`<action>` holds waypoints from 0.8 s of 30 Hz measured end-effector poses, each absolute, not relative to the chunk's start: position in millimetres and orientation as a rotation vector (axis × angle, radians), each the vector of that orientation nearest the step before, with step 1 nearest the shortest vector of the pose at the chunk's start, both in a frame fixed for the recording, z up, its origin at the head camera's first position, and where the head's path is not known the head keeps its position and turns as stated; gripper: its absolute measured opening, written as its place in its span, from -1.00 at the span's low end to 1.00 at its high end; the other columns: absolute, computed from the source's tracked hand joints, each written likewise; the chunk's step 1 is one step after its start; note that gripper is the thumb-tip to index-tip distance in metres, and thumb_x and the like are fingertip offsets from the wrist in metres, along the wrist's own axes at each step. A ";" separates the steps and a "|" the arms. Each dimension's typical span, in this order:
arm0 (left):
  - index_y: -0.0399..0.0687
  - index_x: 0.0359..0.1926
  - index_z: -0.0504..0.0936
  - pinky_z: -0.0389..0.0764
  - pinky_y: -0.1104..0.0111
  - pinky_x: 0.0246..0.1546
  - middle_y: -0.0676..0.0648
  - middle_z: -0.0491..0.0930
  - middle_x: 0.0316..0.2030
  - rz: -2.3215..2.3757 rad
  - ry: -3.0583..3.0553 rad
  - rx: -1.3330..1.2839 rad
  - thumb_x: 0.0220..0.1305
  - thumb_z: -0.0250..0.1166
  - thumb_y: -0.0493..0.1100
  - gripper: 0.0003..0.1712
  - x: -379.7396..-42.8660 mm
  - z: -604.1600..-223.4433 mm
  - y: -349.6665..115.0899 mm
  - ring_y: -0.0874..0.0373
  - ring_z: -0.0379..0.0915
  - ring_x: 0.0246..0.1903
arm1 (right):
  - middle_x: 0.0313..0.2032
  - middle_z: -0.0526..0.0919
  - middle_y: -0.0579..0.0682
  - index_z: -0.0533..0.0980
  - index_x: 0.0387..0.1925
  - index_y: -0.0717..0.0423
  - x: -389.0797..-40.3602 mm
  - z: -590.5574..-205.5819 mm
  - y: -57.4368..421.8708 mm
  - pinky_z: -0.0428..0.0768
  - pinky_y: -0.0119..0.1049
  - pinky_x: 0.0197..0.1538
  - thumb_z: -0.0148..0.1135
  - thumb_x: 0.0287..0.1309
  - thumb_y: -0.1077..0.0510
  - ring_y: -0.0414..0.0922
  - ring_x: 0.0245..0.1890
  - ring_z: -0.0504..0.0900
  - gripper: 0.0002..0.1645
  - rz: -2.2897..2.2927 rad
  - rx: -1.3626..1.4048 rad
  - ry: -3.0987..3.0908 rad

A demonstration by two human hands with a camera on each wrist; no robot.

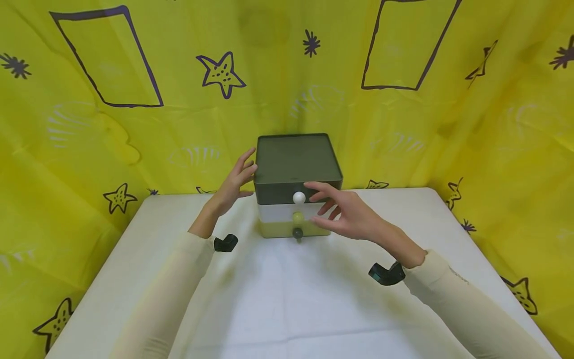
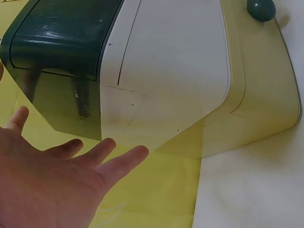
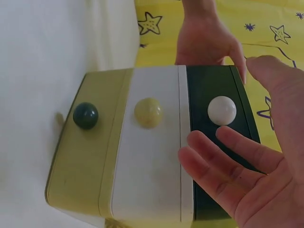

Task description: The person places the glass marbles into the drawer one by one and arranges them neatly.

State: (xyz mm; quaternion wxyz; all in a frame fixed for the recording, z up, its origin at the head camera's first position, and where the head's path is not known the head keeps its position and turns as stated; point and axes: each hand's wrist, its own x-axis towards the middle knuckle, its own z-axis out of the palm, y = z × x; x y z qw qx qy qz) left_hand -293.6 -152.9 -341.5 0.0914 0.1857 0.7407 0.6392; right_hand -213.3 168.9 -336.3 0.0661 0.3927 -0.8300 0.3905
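Observation:
A small three-tier drawer box (image 1: pixel 296 158) stands at the back of the table. Its top drawer (image 3: pixel 211 83) is dark green with a white knob (image 1: pixel 299 198). Below come a white drawer (image 3: pixel 152 180) with a yellow knob (image 3: pixel 148 112) and a pale yellow drawer (image 3: pixel 71 175) with a dark green knob (image 3: pixel 85 115). My left hand (image 1: pixel 229 189) is beside the box's left side, fingers spread, palm toward it. At the front right, my right hand (image 1: pixel 352 214) hovers with parted, slightly bent fingers, its fingertips just right of the white knob and holding nothing.
A white cloth (image 1: pixel 287 299) covers the table. Yellow curtains (image 1: pixel 278 75) with starfish drawings hang close behind the box and along both sides. Each wrist wears a black camera mount, one at the left cuff (image 1: pixel 225 243), another at the right (image 1: pixel 386 274).

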 end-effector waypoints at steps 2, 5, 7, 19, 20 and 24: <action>0.43 0.64 -0.12 0.19 -0.38 0.31 -0.13 -0.18 0.62 1.928 2.150 0.531 0.49 -0.04 0.20 -0.20 -294.5 -341.2 -151.4 -0.30 -0.01 0.51 | 0.04 0.71 0.17 0.32 0.45 0.07 -214.8 -338.8 165.7 0.73 -0.23 -0.25 0.49 0.18 0.21 -0.18 -0.28 0.77 -0.15 1.206 1.168 -2.505; 0.41 0.64 -0.11 0.23 -0.38 0.29 -0.10 -0.14 0.62 1.963 2.084 0.513 0.50 -0.03 0.18 -0.21 -295.9 -341.1 -149.8 -0.31 0.01 0.51 | 0.05 0.72 0.17 0.35 0.44 0.05 -217.0 -342.5 160.8 0.74 -0.19 -0.25 0.48 0.20 0.20 -0.18 -0.29 0.78 -0.19 1.254 1.139 -2.511; 0.39 0.64 -0.10 0.24 -0.39 0.28 -0.08 -0.11 0.61 1.979 2.047 0.512 0.52 -0.03 0.14 -0.22 -296.5 -341.4 -149.1 -0.32 0.02 0.51 | 0.05 0.72 0.17 0.36 0.42 0.03 -218.1 -344.3 157.5 0.74 -0.16 -0.25 0.47 0.21 0.20 -0.18 -0.30 0.78 -0.21 1.289 1.118 -2.516; 0.31 0.63 -0.04 0.31 -0.38 0.24 -0.18 0.05 0.55 1.991 2.035 0.538 0.54 -0.02 -0.01 -0.26 -298.0 -341.5 -146.2 -0.31 0.12 0.46 | -0.10 0.77 0.08 0.51 0.31 0.03 -223.4 -351.6 143.3 0.71 -0.22 -0.17 0.43 0.27 0.19 -0.12 -0.31 0.79 -0.41 1.389 1.011 -2.486; 0.31 0.63 -0.03 0.32 -0.37 0.24 -0.19 0.06 0.55 1.991 2.037 0.540 0.54 -0.02 -0.02 -0.27 -298.2 -341.4 -146.5 -0.31 0.12 0.46 | -0.12 0.77 0.07 0.52 0.29 0.05 -223.8 -352.2 142.3 0.72 -0.22 -0.18 0.42 0.27 0.20 -0.11 -0.30 0.79 -0.43 1.392 1.003 -2.478; 0.31 0.63 -0.02 0.34 -0.36 0.22 -0.19 0.06 0.55 1.983 2.052 0.538 0.57 -0.03 -0.05 -0.29 -299.2 -341.3 -148.4 -0.31 0.11 0.47 | -0.16 0.77 0.06 0.60 0.21 0.10 -225.9 -354.7 138.4 0.73 -0.21 -0.20 0.41 0.26 0.28 -0.05 -0.28 0.79 -0.52 1.405 0.967 -2.449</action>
